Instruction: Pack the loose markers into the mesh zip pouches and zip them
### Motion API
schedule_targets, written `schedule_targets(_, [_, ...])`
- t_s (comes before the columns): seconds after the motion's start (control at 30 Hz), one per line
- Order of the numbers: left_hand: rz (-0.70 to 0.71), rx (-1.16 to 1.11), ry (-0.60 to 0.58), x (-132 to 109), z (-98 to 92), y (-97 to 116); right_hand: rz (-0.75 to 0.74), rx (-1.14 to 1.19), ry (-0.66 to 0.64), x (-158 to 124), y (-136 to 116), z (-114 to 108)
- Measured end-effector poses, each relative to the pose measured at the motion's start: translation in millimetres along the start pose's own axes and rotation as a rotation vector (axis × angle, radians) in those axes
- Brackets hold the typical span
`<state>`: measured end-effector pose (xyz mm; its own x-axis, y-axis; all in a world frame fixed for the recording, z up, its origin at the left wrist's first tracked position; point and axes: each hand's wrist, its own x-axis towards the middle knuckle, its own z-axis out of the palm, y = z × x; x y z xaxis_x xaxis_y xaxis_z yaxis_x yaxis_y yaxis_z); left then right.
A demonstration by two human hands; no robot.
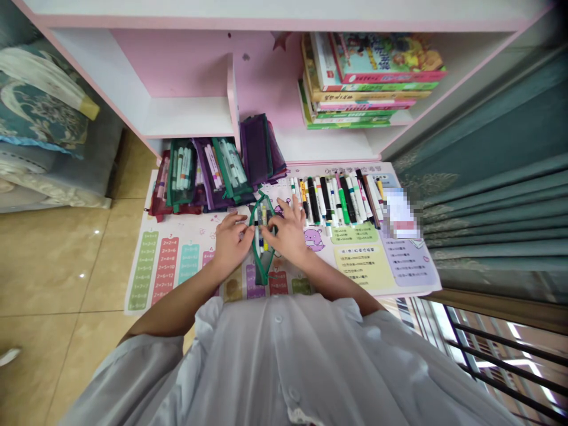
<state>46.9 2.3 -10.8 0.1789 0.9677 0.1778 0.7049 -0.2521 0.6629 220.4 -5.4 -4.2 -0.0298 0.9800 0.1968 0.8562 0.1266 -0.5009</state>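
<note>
A green-edged mesh pencil pouch (264,273) lies on the printed mat with its mouth spread wide. Inside it are several markers (261,242), one with a yellow barrel. My left hand (232,241) is at the pouch's left rim, its thumb at the edge and its fingers loosely bent and apart. From the other side my right hand (289,234) reaches in with its thumb over the markers, index finger by the right rim, other fingers spread. Right of that hand lies a long row of loose markers (337,198) in mixed colours.
Filled mesh pouches (181,177) lie at the back left, beside a stack of purple pouches (256,148). Books (368,94) are piled on the shelf (190,115). A blurred pale object (402,213) lies right of the markers, near a teal curtain (497,177).
</note>
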Motion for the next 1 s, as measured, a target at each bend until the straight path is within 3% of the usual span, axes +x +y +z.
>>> schedule_targets(0.2, [-0.009, -0.01, -0.009, 0.1, -0.5, 0.3, 0.187, -0.205, 0.265, 23.5, 38.0, -11.6])
schedule_targets(0.4, [-0.018, -0.013, -0.009, 0.1, -0.3, 0.8, 0.366, -0.3, 0.158, 33.1, 67.2, -9.4])
schedule_targets(0.73, [-0.01, -0.026, 0.002, 0.1, -0.5, 2.2, 0.395, -0.323, 0.093, 34.5, 66.5, -9.7])
schedule_targets(1.0, [-0.008, -0.018, 0.003, 0.6, -0.9, 1.1, 0.392, -0.233, 0.121, 36.4, 66.5, -11.1])
